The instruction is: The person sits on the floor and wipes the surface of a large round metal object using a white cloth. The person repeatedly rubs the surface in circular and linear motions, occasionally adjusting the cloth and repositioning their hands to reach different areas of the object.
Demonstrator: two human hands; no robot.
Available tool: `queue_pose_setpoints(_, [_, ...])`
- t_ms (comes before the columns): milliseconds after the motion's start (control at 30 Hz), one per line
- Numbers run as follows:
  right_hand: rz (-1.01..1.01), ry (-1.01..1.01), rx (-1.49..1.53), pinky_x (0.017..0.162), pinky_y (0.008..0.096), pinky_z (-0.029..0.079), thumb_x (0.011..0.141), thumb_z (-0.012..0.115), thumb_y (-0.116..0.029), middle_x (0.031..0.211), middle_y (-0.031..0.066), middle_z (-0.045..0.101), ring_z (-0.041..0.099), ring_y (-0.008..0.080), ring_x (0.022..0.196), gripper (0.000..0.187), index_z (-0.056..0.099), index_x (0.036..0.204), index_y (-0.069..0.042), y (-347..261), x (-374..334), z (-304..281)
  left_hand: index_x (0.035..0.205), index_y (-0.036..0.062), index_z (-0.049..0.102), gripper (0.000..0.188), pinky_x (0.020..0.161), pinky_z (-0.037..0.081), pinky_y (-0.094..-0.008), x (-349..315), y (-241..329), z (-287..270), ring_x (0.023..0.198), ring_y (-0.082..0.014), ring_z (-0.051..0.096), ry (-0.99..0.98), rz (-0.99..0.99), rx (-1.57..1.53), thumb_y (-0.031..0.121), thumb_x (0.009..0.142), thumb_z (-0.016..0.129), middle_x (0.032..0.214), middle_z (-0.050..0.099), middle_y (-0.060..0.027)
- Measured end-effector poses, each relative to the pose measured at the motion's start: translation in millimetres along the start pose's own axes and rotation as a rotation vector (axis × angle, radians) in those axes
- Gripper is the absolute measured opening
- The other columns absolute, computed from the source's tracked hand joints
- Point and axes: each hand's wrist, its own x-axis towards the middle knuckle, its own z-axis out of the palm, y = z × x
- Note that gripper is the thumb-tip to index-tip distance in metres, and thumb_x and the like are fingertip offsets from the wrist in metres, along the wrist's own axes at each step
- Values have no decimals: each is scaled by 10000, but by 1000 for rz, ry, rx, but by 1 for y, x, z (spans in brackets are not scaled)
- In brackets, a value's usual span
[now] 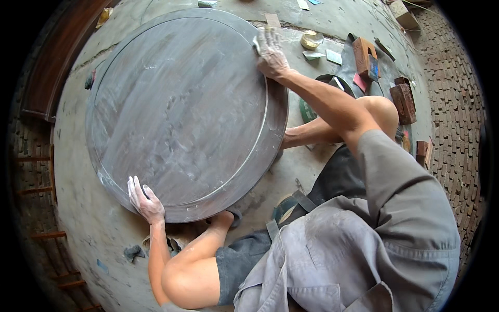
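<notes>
A large round dark wooden tabletop point(176, 114), smeared with pale dust, lies before me, with a pale line running round inside its rim. My left hand point(147, 203), white with dust, rests on the near-left rim with its fingers stretched out, so it is open. At the far-right rim, my right hand point(271, 56) presses down with its fingers close together. A small pale edge shows beside those fingertips; the hand covers the rest, and I cannot make out what it is. Dust coats this hand too.
Right of the tabletop lie a pale bowl point(312, 39), a light sheet point(333, 56), a brown wooden block point(365, 56) and dark wooden pieces point(403, 101). A long reddish-brown wooden piece point(60, 57) stands at the left. A dark rag point(133, 252) lies near my left forearm.
</notes>
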Motion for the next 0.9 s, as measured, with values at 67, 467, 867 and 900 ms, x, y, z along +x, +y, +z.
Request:
queue_pose_setpoints(67, [-127,-48,-136,1300,522,37,920,433,-151,1657,382,131,77,510,1569,746,215,1576,130,-39,2,9,1496,15,508,476,1220,294,-498,-3,-1,-7,1474,-382,402,-9,-6,20,193,1056,475,1579,458,-208])
queue_pose_setpoints(467, [-350,-80,-9,1303,524,113,880,515,-110,1650,336,237,132,495,1567,695,388,1539,70,-56,5,5,1502,10,500,480,1224,289,-500,-5,-6,-19,1476,-381,398,-28,-15,37,206,1065,464,1574,458,-210])
queue_pose_setpoints(867, [-383,-205,646,1295,537,150,974,512,-192,1610,361,289,170,532,1543,662,344,1529,128,-236,-70,-12,1490,20,513,463,1213,316,-489,-2,-4,-8,1451,-392,429,20,15,16,200,1065,469,1549,483,-220])
queue_pose_setpoints(900, [-414,-213,624,1295,538,148,955,524,-174,1607,360,293,170,531,1543,670,346,1527,127,-236,-70,-16,1488,18,515,460,1212,320,-486,1,-7,-12,1449,-393,432,26,16,14,199,1067,466,1545,488,-222])
